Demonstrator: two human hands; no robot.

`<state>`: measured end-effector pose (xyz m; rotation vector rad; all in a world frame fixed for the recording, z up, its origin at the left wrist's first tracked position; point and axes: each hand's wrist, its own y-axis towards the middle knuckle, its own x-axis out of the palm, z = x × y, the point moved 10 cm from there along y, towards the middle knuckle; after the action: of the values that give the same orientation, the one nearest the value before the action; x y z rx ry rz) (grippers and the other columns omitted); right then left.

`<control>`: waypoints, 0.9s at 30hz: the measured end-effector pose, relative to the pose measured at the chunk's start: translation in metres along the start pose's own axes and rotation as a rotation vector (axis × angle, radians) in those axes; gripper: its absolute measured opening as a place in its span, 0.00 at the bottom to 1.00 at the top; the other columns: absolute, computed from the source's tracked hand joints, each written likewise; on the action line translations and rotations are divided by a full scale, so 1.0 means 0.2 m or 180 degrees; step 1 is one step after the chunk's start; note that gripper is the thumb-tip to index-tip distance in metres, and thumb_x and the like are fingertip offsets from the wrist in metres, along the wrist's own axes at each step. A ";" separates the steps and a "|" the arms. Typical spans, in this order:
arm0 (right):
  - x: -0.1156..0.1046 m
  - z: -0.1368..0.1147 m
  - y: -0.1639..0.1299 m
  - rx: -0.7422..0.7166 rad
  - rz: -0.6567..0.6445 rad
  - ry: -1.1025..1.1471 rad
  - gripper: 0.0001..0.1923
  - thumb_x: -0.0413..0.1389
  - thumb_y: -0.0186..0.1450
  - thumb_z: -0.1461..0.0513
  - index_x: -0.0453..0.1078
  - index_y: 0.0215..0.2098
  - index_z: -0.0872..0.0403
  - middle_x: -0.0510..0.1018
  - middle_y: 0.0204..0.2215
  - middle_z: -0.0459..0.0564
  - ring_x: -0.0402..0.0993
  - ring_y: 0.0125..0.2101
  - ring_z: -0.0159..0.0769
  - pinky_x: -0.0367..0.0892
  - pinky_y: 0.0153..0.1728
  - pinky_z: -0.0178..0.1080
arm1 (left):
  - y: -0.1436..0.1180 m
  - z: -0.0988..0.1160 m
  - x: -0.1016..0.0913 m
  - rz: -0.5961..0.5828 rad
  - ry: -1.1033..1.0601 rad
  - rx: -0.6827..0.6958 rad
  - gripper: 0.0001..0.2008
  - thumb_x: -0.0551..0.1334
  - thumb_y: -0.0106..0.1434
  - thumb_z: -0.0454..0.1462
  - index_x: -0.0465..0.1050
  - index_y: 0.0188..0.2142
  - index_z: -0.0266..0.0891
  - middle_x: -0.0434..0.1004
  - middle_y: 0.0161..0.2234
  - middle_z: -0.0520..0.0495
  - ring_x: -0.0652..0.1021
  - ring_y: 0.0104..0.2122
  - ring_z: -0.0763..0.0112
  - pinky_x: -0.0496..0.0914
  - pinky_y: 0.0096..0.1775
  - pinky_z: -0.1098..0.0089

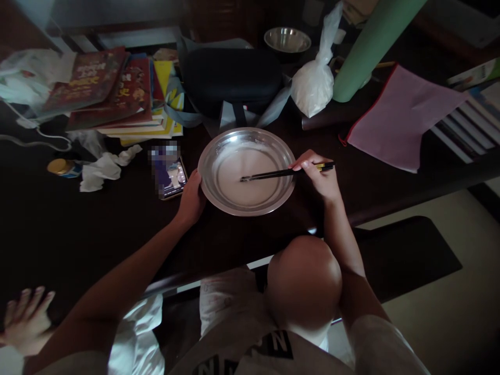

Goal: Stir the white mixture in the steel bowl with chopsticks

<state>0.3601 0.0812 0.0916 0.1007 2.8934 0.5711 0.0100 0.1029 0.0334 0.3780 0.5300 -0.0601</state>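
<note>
"What shows in the head view?"

"A metal bowl on the dark counter, right in front of the person, with pale liquid in it. The right hand has its grip pinching black chopsticks, tips at the liquid."

"And the left hand?"

"Against the bowl's left rim. Its fingers are mostly hidden, so I can't tell how tight that grip is."

"Any advice?"

"I'd brace that rim and sweep slowly, lest it splash the phone nearby."
</note>
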 end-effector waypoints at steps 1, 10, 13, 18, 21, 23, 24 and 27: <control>-0.01 0.00 0.00 -0.0020 0.0058 -0.0033 0.22 0.64 0.66 0.39 0.82 0.29 0.45 0.87 0.30 0.46 0.86 0.37 0.40 0.80 0.45 0.46 | 0.00 0.01 -0.01 -0.0006 0.0078 0.0034 0.17 0.65 0.71 0.52 0.77 0.46 0.42 0.82 0.54 0.37 0.81 0.57 0.44 0.75 0.63 0.45; 0.00 0.01 0.00 -0.0022 0.0026 0.0065 0.21 0.65 0.66 0.40 0.82 0.28 0.46 0.86 0.29 0.46 0.86 0.35 0.38 0.80 0.43 0.44 | 0.00 0.01 -0.03 0.0034 0.0123 -0.0021 0.15 0.64 0.71 0.51 0.78 0.46 0.43 0.84 0.53 0.39 0.81 0.56 0.47 0.76 0.62 0.50; -0.04 0.01 0.00 -0.0009 0.0269 0.0006 0.23 0.64 0.67 0.40 0.81 0.27 0.47 0.85 0.27 0.45 0.86 0.34 0.39 0.80 0.44 0.45 | -0.01 0.02 -0.03 0.0069 0.0177 0.0026 0.15 0.65 0.70 0.51 0.78 0.47 0.44 0.83 0.54 0.40 0.82 0.56 0.48 0.76 0.62 0.50; 0.00 0.00 0.00 -0.0013 0.0063 0.0068 0.22 0.64 0.67 0.40 0.82 0.27 0.46 0.85 0.27 0.46 0.86 0.33 0.39 0.80 0.40 0.45 | -0.01 0.02 -0.02 0.0017 0.0217 0.0050 0.15 0.64 0.71 0.51 0.78 0.47 0.45 0.84 0.54 0.40 0.81 0.56 0.48 0.76 0.62 0.48; -0.02 0.00 0.00 -0.0072 0.0143 -0.0033 0.21 0.65 0.66 0.40 0.83 0.29 0.45 0.87 0.30 0.46 0.86 0.36 0.39 0.80 0.44 0.46 | 0.00 0.02 -0.03 -0.0001 0.0264 0.0093 0.16 0.65 0.71 0.51 0.78 0.48 0.43 0.84 0.53 0.39 0.82 0.55 0.46 0.76 0.61 0.47; -0.05 0.00 0.00 -0.0030 0.0296 0.0002 0.22 0.64 0.67 0.40 0.82 0.28 0.45 0.86 0.28 0.45 0.85 0.34 0.39 0.79 0.43 0.46 | 0.00 0.01 -0.03 -0.0011 0.0269 0.0079 0.17 0.63 0.73 0.51 0.78 0.48 0.43 0.84 0.52 0.39 0.82 0.53 0.46 0.77 0.61 0.46; -0.05 0.01 0.00 0.0005 0.0306 0.0043 0.23 0.63 0.67 0.40 0.81 0.27 0.46 0.85 0.27 0.45 0.85 0.33 0.39 0.79 0.42 0.45 | 0.00 0.01 -0.03 -0.0017 0.0269 0.0080 0.17 0.62 0.73 0.51 0.78 0.48 0.42 0.84 0.52 0.39 0.82 0.53 0.46 0.77 0.61 0.45; -0.01 0.01 0.00 0.0014 0.0061 0.0084 0.23 0.64 0.67 0.40 0.82 0.27 0.46 0.85 0.27 0.45 0.86 0.33 0.39 0.79 0.41 0.44 | -0.01 0.02 -0.03 0.0000 0.0305 0.0155 0.17 0.63 0.73 0.51 0.79 0.49 0.42 0.83 0.54 0.37 0.82 0.55 0.46 0.77 0.61 0.44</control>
<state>0.3624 0.0819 0.0901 0.1223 2.9225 0.5734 0.0069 0.1004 0.0383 0.4299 0.6240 -0.0552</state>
